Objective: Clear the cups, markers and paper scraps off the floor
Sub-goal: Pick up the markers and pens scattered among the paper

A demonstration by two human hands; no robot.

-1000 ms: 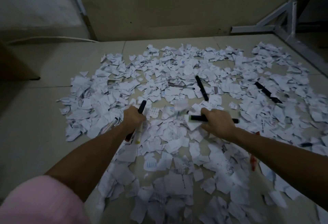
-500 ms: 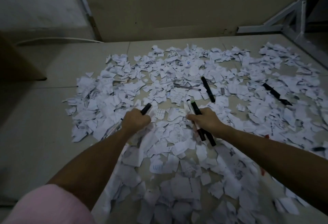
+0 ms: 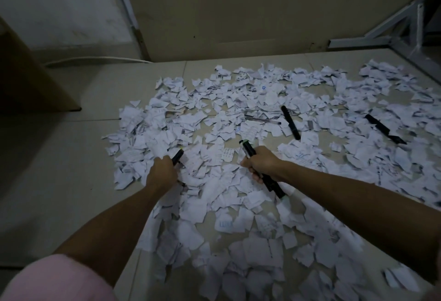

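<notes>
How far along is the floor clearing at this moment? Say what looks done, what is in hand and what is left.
Done: no cups show on the floor. In hand: the left hand grips a black marker; the right hand grips dark markers. Left: two black markers and a clear pen still lie among the paper scraps, which cover most of the floor. Early stage.

White torn paper scraps lie scattered flat over the floor, under and around both hands. A black marker juts up from the left hand; black markers run through the right hand. Beyond the right hand lie two more black markers and a clear pen.
</notes>
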